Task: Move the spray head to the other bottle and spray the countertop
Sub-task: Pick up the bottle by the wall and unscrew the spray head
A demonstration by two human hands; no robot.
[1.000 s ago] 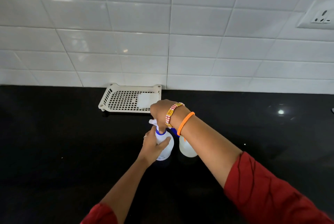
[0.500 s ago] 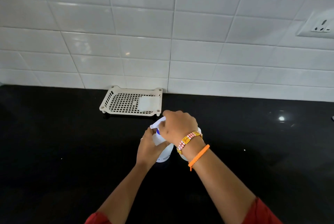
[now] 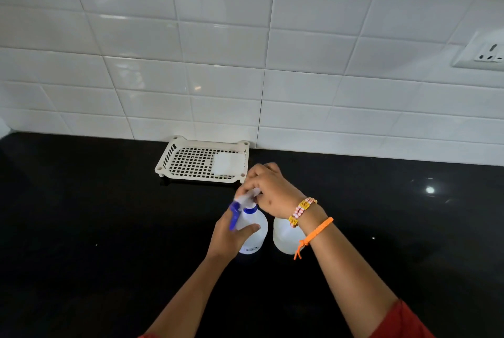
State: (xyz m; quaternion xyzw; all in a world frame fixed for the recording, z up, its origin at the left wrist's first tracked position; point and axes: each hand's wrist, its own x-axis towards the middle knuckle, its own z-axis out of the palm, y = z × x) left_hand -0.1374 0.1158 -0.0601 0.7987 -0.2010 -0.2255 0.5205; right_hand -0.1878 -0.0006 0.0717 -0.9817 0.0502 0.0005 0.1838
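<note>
Centrally, two translucent bottles stand upright side by side on the black countertop (image 3: 81, 228), and all positions below are given relative to the left bottle (image 3: 256, 228). Behind it and slightly to its left, a white perforated tray (image 3: 174, 171) sits against the foot of the tiled wall (image 3: 218, 78); a pale square object (image 3: 227, 163) lies in the tray's right end, its nature unclear. The left hand (image 3: 229, 239) wraps the left bottle's body from the near-left side, thumb across the front, so the bottle's left flank is covered. On top of this bottle sits the spray head (image 3: 244, 201), white with a blue trigger hanging down to the left and a blue collar at the neck. The right hand (image 3: 268, 190) comes down from above and to the right, its fingers curled around the rear part of the spray head; the head's back end is hidden under them, and whether the collar is tight or loose cannot be made out. Just right of the left bottle stands the second bottle (image 3: 283, 236), close beside it; its neck and top are concealed by the right wrist, which carries a beaded bracelet (image 3: 301, 210) and an orange band (image 3: 316, 232). Far to the upper right, a wall socket (image 3: 482, 56) is cut off by the frame edge.
</note>
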